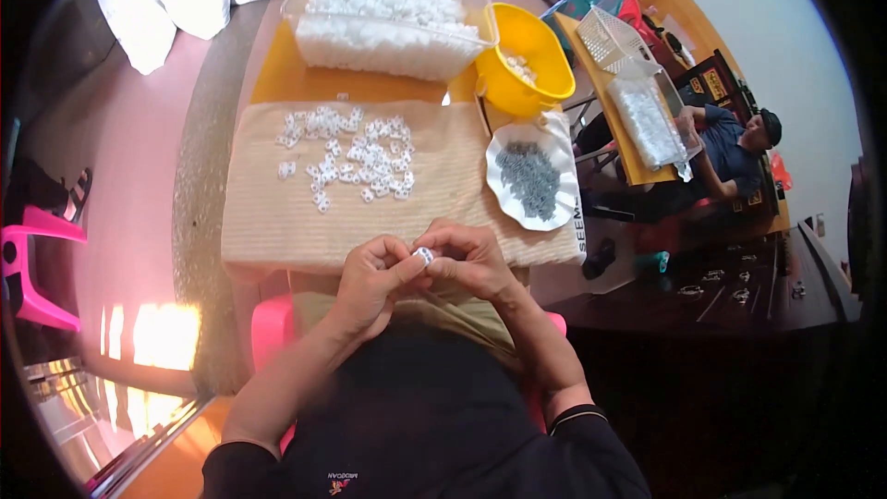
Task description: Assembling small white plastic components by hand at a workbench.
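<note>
My left hand [370, 279] and my right hand [471, 263] meet just in front of the near edge of a beige ribbed cloth [277, 212]. Together they pinch one small white plastic piece [424, 255] between the fingertips. Several more white pieces [356, 157] lie scattered on the cloth farther away. To the right of them a white bag [554, 148] lies open with a heap of small grey metal parts [528, 177] inside.
A clear bin [388, 14] full of white pieces stands at the back of the yellow table [277, 74], a yellow bowl [527, 60] beside it. Another person [730, 152] sits at a second table on the right with a bag of white pieces [647, 120]. Pink stool [37, 268] at left.
</note>
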`<state>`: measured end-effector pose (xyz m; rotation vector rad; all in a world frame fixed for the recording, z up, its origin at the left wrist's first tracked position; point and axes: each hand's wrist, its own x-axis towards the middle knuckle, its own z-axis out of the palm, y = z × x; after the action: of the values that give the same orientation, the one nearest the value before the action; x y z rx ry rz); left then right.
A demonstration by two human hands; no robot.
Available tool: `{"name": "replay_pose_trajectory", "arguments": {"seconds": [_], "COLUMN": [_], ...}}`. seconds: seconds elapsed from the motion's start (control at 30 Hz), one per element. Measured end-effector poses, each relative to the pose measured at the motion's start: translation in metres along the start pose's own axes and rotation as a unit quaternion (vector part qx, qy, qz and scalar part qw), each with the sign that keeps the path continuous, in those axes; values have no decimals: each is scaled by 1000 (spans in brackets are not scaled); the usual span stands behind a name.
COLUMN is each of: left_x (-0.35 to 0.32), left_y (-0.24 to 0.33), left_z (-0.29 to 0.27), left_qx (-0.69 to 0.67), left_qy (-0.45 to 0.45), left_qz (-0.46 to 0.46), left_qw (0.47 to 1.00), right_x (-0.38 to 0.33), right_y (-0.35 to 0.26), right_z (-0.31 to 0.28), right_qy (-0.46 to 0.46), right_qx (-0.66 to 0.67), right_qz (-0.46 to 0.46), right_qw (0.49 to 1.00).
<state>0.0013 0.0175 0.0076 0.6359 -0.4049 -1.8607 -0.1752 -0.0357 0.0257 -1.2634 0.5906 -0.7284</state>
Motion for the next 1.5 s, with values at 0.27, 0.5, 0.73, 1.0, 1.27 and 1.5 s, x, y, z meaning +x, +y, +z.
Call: {"name": "replay_pose_trajectory", "arguments": {"seconds": [0.27, 0.5, 0.73, 1.0, 1.27, 1.5], "left_x": [-1, 3, 6, 6, 5, 5], "left_y": [2, 1, 11, 7, 4, 4], "left_z": [2, 1, 1, 1, 4, 5], "left_qx": [-1, 3, 7, -35, 6, 12], "left_qy": [-38, -43, -41, -22, -8, 3], "left_qz": [-9, -17, -43, -56, -46, -45], "left_qw": [999, 999, 998, 998, 999, 999], "right_x": [-1, 1, 6, -1, 4, 8], "right_y": [-14, -10, -10, -19, -59, -102], "right_z": [1, -4, -3, -16, -34, -48], "right_qy": [-21, -36, -37, 11, 239, 325], "right_qx": [-35, -110, -135, -269, -298, -377], "right_qz": [-21, -55, -82, -13, -101, -291], "right_qw": [999, 992, 987, 963, 919, 817]}}
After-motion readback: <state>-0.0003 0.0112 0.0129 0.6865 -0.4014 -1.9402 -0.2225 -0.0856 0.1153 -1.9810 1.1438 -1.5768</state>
